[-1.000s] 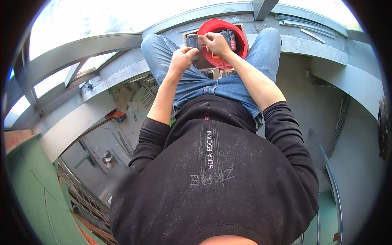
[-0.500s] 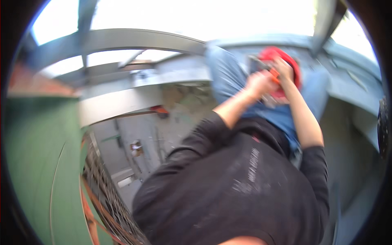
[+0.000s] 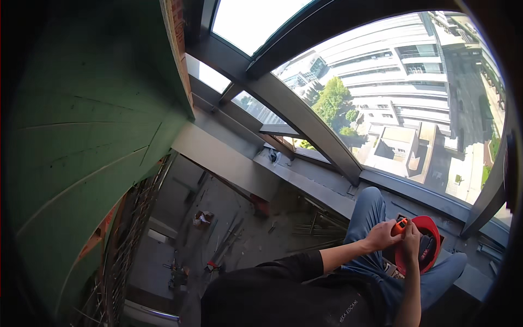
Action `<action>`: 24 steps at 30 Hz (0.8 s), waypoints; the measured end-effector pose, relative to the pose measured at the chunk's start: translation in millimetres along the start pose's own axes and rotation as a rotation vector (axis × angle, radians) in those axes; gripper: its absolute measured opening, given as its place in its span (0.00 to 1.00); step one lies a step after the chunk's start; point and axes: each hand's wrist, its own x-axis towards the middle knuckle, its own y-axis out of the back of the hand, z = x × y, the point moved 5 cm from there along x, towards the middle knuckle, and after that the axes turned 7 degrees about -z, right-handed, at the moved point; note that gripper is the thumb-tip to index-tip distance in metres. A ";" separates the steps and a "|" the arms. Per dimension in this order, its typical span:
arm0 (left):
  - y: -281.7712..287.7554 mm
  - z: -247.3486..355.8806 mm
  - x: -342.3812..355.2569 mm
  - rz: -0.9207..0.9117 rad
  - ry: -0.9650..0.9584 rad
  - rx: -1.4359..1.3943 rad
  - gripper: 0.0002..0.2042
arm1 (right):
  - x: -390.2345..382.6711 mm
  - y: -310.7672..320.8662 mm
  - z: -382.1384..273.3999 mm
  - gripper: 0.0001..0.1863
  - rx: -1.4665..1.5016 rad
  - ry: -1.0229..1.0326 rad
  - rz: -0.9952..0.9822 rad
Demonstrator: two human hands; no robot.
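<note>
- The orange object (image 3: 400, 226) is at the left edge of the red helmet (image 3: 427, 223); probably light, stiff, rather smooth.
- The left hand (image 3: 380, 235) has its grip around it; the right hand's (image 3: 411, 241) grip, I cannot tell.
- Better to hold its middle.

Smooth plastic, matt cloth, grey metal

So the orange gadget (image 3: 401, 225) looks like plastic, and the red hard hat (image 3: 426, 222) is smooth plastic too. Jeans (image 3: 366, 213) are faded denim, black top (image 3: 278, 302) is matt cloth. Window frame (image 3: 321, 131)? Smooth painted metal, I reckon. Green board (image 3: 81, 128) is matt, with scored lines.
</note>
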 end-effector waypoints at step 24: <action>-21.3 -6.8 18.8 0.081 -0.010 0.072 0.30 | -5.6 -39.4 16.5 0.26 0.493 0.141 -0.042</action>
